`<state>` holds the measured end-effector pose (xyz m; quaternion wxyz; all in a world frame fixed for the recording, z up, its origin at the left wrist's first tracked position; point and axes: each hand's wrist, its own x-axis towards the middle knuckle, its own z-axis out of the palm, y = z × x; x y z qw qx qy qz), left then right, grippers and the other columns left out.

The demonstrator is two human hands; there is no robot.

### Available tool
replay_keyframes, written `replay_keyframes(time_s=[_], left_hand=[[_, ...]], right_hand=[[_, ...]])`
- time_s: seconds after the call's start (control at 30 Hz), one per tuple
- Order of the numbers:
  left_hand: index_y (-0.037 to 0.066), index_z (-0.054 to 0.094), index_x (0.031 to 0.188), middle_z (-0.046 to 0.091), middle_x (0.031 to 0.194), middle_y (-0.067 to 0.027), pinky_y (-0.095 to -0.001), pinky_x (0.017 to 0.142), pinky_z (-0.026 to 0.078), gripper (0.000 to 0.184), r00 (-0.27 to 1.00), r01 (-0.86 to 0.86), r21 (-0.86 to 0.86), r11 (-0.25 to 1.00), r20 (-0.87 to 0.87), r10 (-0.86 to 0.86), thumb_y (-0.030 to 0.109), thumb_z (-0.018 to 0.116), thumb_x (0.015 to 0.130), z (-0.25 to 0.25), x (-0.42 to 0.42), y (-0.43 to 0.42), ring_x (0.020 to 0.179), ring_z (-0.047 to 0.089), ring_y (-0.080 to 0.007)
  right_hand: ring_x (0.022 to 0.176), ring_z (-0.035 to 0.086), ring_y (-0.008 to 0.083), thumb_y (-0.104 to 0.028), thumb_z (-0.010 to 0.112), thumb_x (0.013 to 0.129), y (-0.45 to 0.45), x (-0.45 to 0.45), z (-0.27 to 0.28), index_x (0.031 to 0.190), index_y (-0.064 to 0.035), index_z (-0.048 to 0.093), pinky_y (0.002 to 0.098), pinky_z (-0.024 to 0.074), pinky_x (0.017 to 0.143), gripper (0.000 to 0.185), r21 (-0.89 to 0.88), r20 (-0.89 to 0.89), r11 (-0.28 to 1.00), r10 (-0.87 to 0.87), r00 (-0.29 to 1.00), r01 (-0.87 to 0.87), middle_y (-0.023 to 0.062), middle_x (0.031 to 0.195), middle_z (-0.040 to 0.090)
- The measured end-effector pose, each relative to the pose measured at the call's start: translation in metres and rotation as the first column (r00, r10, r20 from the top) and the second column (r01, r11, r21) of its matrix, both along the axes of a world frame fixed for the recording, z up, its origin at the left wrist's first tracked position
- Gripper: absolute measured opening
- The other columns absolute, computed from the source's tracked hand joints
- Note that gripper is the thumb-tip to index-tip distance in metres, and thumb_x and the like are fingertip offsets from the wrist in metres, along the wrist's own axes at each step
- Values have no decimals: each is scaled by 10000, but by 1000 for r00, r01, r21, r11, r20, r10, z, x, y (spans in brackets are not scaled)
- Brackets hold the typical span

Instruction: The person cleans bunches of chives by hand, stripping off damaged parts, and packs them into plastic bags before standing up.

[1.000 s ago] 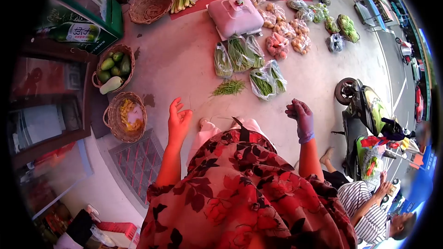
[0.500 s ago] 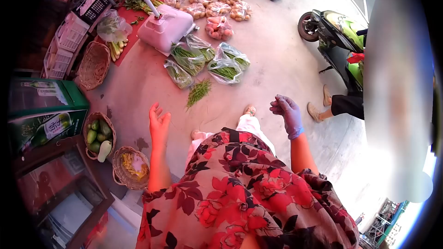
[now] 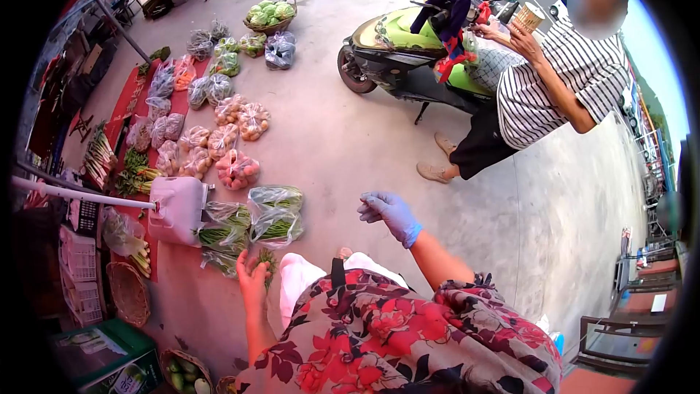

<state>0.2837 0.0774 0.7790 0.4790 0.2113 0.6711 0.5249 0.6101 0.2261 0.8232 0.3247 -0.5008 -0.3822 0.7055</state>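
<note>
My left hand is bare, with its fingers apart and nothing seen in them. It appears in front of a loose bunch of green beans lying on the ground. Just beyond are clear bags of long green vegetables, beside a pinkish plastic jug that has a white pole standing in it. In a thin bluish glove, my right hand hovers over bare concrete, apart from any goods. Its fingers are slightly bent and loosely spread, and I see nothing held.
Bagged vegetables spread across the ground to the far left. A basket of cabbages stands behind them. At right, a person in a striped shirt holds a patterned cup beside a green scooter. A wicker basket sits at left.
My view has swung to the right, so the goods now appear further left. The scooter and the person show more fully. Both hands stay raised, with nothing visibly picked up.
</note>
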Motion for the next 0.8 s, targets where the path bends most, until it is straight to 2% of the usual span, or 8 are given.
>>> replay_keyframes(time_s=[0.13, 0.23, 0.37, 0.57, 0.6, 0.67, 0.77, 0.8], left_hand=[[117, 311, 1334, 440, 1182, -101, -242, 696, 469, 528, 998, 56, -109, 992, -5, -57, 71, 535, 859, -5, 7, 52, 890, 577, -158], [91, 303, 1341, 441, 1190, -121, -249, 707, 460, 543, 991, 129, -96, 987, 32, -126, 78, 545, 855, -1, 14, 104, 914, 574, -168], [78, 286, 1349, 420, 1232, -150, -252, 719, 455, 556, 989, 141, -53, 989, 52, -138, 84, 545, 857, -10, 11, 189, 931, 577, -175], [89, 293, 1345, 417, 1237, -160, -259, 729, 461, 553, 984, 161, -87, 983, 86, -154, 99, 548, 854, -33, -21, 338, 934, 581, -181], [90, 298, 1343, 422, 1232, -158, -260, 732, 463, 557, 983, 141, -83, 987, 127, -130, 95, 552, 847, -18, -26, 368, 934, 582, -179], [90, 306, 1339, 421, 1237, -149, -259, 733, 468, 550, 981, 172, -91, 981, 104, -163, 89, 553, 847, -17, -51, 427, 932, 584, -184], [93, 306, 1336, 428, 1212, -132, -265, 731, 476, 546, 978, 191, 1, 982, 88, -190, 86, 552, 849, 10, -83, 513, 913, 579, -186], [94, 308, 1334, 436, 1194, -124, -267, 726, 478, 541, 977, 149, 20, 989, 152, -150, 90, 552, 851, 14, -93, 538, 910, 576, -186]], right_hand=[[724, 630, 145, -264, 516, 911, 30, 22, -7, 1063, -27, 583, 260, 503, 650, 289, -10, -29, 997, -82, 996, 82, 76, 870, 646], [717, 631, 145, -272, 521, 907, 54, 29, -18, 1057, -29, 587, 256, 500, 646, 293, -99, -59, 985, -150, 987, 144, 72, 854, 648], [709, 633, 144, -274, 525, 903, 116, 21, -29, 1048, -31, 590, 254, 499, 640, 291, -118, -52, 981, -160, 986, 153, 71, 841, 649], [712, 634, 150, -268, 523, 902, 263, -17, -30, 1047, -28, 593, 260, 501, 640, 289, -121, -29, 981, -160, 987, 155, 73, 839, 649], [713, 634, 153, -264, 522, 902, 289, -26, -31, 1042, -27, 594, 262, 502, 641, 285, -136, -26, 977, -169, 985, 164, 75, 839, 649], [712, 635, 159, -255, 519, 903, 352, -45, -27, 1038, -25, 593, 265, 503, 641, 277, -149, -43, 976, -167, 985, 159, 79, 838, 648], [708, 636, 168, -235, 514, 905, 419, -70, -12, 1037, -19, 588, 265, 504, 639, 264, -159, -98, 973, -182, 978, 165, 88, 836, 647], [706, 636, 171, -228, 514, 905, 442, -77, -7, 1035, -16, 587, 265, 505, 639, 259, -145, -115, 974, -193, 974, 175, 91, 835, 647]])
